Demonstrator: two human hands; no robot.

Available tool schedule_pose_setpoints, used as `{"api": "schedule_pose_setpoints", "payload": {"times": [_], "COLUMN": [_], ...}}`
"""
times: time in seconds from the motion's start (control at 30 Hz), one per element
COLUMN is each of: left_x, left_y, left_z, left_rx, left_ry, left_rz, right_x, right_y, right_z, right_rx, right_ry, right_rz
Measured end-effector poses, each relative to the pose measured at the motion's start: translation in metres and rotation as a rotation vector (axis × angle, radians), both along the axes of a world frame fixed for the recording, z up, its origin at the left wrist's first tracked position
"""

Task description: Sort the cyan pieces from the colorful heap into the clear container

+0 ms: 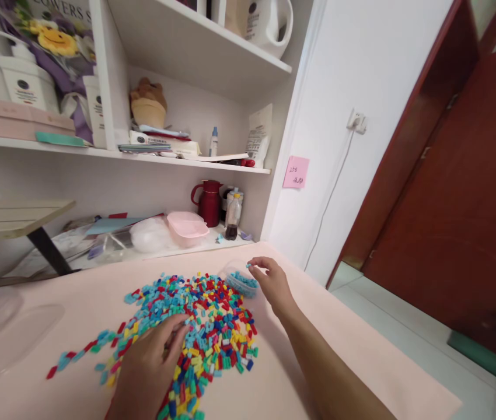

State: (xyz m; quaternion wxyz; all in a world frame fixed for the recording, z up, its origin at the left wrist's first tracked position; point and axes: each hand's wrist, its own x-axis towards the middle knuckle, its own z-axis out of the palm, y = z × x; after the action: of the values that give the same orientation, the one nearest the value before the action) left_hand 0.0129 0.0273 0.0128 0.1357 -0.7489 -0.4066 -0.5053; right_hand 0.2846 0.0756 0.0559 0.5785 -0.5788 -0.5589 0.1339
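Note:
A spread of small coloured building blocks [217, 318] in blue, red, yellow and green covers the middle of the table. My left hand [152, 356] reaches over its left side with fingers curled down among the blocks; whether they pinch one is unclear. Beyond the spread, to the right, stands a clear plastic container [241, 293] partly filled with light blue blocks. My right hand [272, 283] is beside and above its rim, thumb and forefinger closed on a small light blue block [248, 266].
Two clear plastic pieces [16, 344], like a tub and lid, lie at the left on the pale pink tabletop [344, 344]. Behind stand a pink box [187, 228], a red jug [209, 204] and a bottle of dark liquid [233, 217], under a white shelf [204, 162].

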Motion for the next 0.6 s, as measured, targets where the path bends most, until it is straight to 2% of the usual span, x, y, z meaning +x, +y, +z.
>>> {"api": "schedule_pose_setpoints", "payload": {"times": [0.37,0.6], "left_x": [-0.0013,-0.0004], "left_y": [0.0001,-0.0011], "left_z": [-0.0014,0.0022], "left_rx": [-0.057,-0.077], "left_ry": [-0.018,-0.041], "left_rz": [-0.016,-0.038], "right_x": [0.0021,0.0044], "right_y": [0.0019,-0.0021], "right_z": [-0.0019,0.0052], "right_rx": [-0.028,-0.090], "right_ry": [-0.079,-0.235], "right_rz": [-0.049,-0.128]}}
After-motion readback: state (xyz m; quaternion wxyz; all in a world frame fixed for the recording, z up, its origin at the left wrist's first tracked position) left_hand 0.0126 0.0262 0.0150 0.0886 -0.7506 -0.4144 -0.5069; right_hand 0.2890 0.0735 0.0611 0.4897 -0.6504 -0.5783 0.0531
